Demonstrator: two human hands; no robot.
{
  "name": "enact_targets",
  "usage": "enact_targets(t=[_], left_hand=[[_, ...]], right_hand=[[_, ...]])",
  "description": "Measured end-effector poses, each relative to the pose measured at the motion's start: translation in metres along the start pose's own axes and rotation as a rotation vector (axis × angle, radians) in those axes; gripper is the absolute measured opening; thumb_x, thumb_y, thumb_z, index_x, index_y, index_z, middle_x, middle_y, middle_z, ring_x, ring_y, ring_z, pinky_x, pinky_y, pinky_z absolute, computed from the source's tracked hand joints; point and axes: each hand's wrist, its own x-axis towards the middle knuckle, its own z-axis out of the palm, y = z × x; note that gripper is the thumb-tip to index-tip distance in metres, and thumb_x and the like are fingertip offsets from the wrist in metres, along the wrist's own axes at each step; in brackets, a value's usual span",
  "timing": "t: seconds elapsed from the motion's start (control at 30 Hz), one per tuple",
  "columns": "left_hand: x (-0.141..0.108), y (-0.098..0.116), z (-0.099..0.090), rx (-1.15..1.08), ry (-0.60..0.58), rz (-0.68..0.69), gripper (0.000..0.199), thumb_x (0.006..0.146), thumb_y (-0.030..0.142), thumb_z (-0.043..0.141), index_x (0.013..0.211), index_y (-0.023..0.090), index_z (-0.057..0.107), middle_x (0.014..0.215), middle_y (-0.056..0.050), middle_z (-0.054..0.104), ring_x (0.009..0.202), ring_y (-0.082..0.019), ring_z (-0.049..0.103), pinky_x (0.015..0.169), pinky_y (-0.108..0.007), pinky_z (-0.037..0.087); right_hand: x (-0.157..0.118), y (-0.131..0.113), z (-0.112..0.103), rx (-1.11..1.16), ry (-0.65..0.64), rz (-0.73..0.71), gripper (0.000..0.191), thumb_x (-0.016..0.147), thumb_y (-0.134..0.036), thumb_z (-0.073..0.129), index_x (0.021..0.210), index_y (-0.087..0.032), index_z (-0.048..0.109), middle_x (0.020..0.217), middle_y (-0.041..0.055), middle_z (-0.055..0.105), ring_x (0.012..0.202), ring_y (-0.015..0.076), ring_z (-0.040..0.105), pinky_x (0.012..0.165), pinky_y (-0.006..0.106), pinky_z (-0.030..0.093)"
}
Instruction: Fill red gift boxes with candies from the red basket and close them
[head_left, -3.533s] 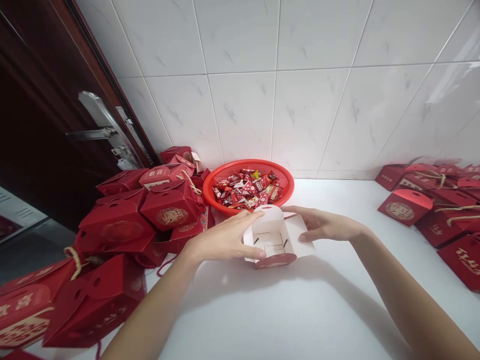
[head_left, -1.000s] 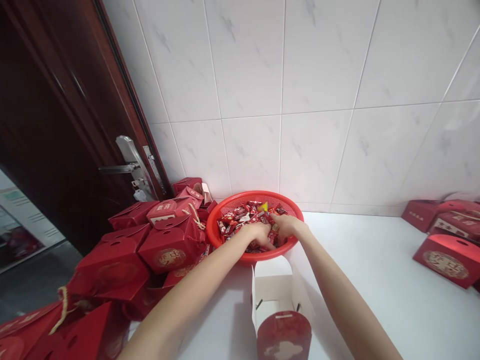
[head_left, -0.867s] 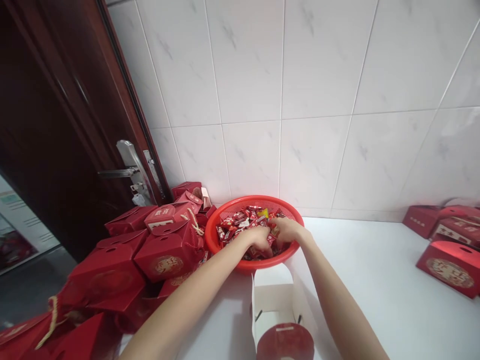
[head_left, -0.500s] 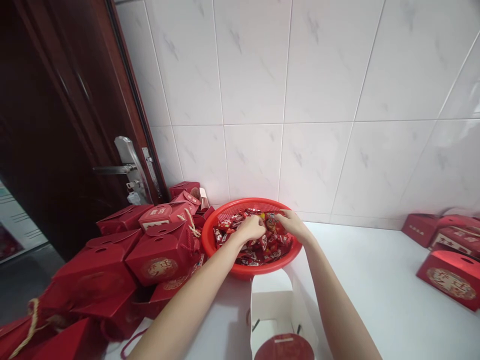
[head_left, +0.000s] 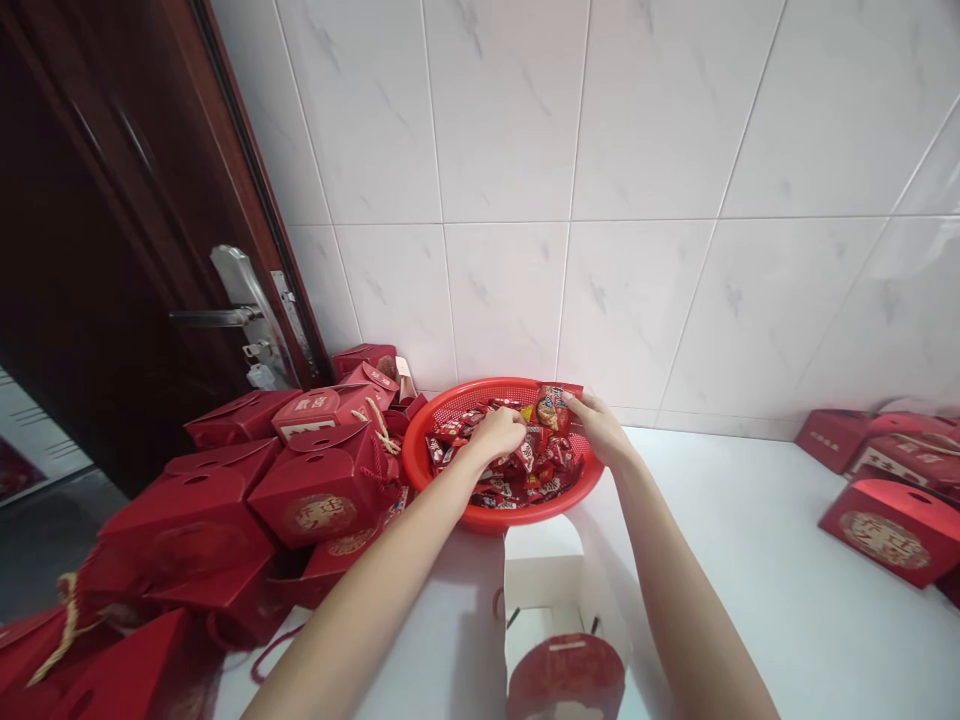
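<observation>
And here is the right hand (head_left: pixel 602 430) at the right side of the red basket (head_left: pixel 517 517), thumb and fingers pinched on a red packet (head_left: pixel 553 410), held up at the far right of the rim with its printed face in plain view. The left hand (head_left: pixel 499 437) works over the middle of the heap of wrapped sweets (head_left: pixel 501 487), fingers curled inward; whether anything is gripped in there I cannot tell, since the knuckles cover it. Down in front, between the forearms, the open box (head_left: pixel 566 675) stands on the white table (head_left: pixel 750 560), raised into shape, its white floor partly showing and no packet on the part that can be seen. So the score, as I judge it: shaping this box is done, picking from the basket is under way, one packet is clearly in hand, and a good heap is left in the basket. The box's end flaps stand apart, so its top is not yet closed. Over on the left, the stacked red boxes (head_left: pixel 319 495) mostly have their tops folded shut, some with cord handles, and more red boxes (head_left: pixel 885 530) sit at the right.
</observation>
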Motion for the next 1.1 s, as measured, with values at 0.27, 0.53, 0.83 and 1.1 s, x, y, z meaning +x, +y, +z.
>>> enact_targets(t=[0.27,0.53,0.83,1.1], left_hand=[[-0.003,0.001,-0.002,-0.147,-0.004,-0.036,0.021,0.069,0.008,0.057,0.070,0.020,0.074,0.076,-0.004,0.076,0.076,-0.021,0.070,0.075,-0.027,0.050],[0.000,0.001,-0.001,-0.346,0.013,-0.060,0.034,0.065,0.000,0.054,0.086,0.016,0.075,0.080,-0.004,0.075,0.069,-0.017,0.066,0.066,-0.024,0.049],[0.001,0.007,-0.005,-0.629,0.103,-0.030,0.035,0.069,0.004,0.050,0.096,0.013,0.071,0.070,-0.001,0.065,0.057,-0.010,0.053,0.053,-0.020,0.041],[0.007,0.002,-0.003,-0.812,0.092,-0.041,0.034,0.066,0.007,0.053,0.095,0.015,0.069,0.073,-0.001,0.065,0.057,-0.010,0.052,0.053,-0.020,0.042]], right_hand=[[0.005,0.008,-0.002,0.044,0.075,-0.034,0.036,0.079,-0.053,0.068,0.094,-0.021,0.064,0.093,0.0067,0.075,0.088,0.0235,0.070,0.075,0.034,0.057],[0.007,0.013,-0.003,-0.018,0.137,-0.063,0.035,0.077,-0.052,0.066,0.091,-0.021,0.057,0.091,0.0045,0.070,0.087,0.0216,0.067,0.075,0.034,0.055],[0.007,0.013,-0.001,-0.147,0.091,-0.085,0.031,0.080,-0.047,0.063,0.092,-0.020,0.056,0.086,0.0028,0.068,0.082,0.0204,0.064,0.075,0.035,0.053],[-0.007,0.000,0.002,-0.304,0.086,-0.160,0.057,0.085,-0.052,0.062,0.134,-0.023,0.051,0.145,0.0116,0.054,0.132,0.0246,0.051,0.107,0.040,0.042]])
